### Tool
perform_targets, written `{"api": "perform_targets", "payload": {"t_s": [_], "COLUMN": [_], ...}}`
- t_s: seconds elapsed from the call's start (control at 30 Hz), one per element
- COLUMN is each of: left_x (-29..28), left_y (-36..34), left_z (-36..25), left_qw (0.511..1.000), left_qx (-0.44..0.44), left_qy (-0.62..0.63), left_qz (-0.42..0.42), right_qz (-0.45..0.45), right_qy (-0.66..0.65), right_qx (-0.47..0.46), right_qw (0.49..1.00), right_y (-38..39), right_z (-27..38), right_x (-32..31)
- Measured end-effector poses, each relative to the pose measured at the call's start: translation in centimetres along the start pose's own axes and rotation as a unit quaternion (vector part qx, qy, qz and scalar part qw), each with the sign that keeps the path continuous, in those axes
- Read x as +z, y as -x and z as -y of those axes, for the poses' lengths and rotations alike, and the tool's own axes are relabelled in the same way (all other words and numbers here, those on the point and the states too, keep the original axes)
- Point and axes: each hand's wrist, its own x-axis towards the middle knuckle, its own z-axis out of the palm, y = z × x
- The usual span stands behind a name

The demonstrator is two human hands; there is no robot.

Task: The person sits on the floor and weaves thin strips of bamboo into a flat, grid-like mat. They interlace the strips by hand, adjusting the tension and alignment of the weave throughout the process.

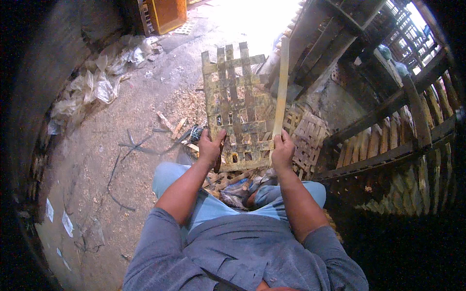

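Observation:
I hold a flat woven panel of pale wooden strips (235, 104) upright in front of my knees. My left hand (210, 147) grips its lower left edge. My right hand (282, 149) pinches a long loose strip (282, 82) that runs up along the panel's right side and rises above it. The panel's open weave shows gaps between the crossing strips.
Finished woven panels (308, 138) lie stacked just beyond my right hand. Wood scraps and shavings (184, 109) litter the concrete floor. Crumpled clear plastic (97, 80) lies at the left. Dark wooden racks (388, 121) stand close on the right. An orange box (167, 13) sits far ahead.

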Motion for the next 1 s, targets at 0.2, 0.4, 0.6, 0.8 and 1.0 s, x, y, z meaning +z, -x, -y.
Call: {"api": "perform_targets", "payload": {"t_s": [0.2,0.4,0.6,0.8,1.0], "left_x": [-0.1,-0.2,-0.4,0.3,1.2], "left_y": [-0.8,-0.2,0.1,0.0,-0.8], "left_z": [2.0,1.6,1.5,2.5,-1.0], "left_qw": [1.000,0.996,0.985,0.987,0.898], "left_qx": [0.014,0.020,-0.019,-0.034,0.355], "left_qy": [0.027,0.065,0.121,0.014,-0.260], "left_qz": [0.000,0.060,0.120,0.156,-0.003], "right_qz": [0.077,0.187,0.220,0.260,0.344], "right_qy": [-0.076,-0.271,-0.311,-0.154,0.039], "right_qx": [0.047,0.099,0.150,0.095,0.123], "right_qw": [0.993,0.939,0.912,0.949,0.930], "right_y": [-1.3,-3.4,-3.7,-5.2,-2.4], "right_z": [-0.5,6.6,8.0,5.1,4.7], "right_x": [-1.3,-1.7,-2.6,-4.0,-3.6]}}
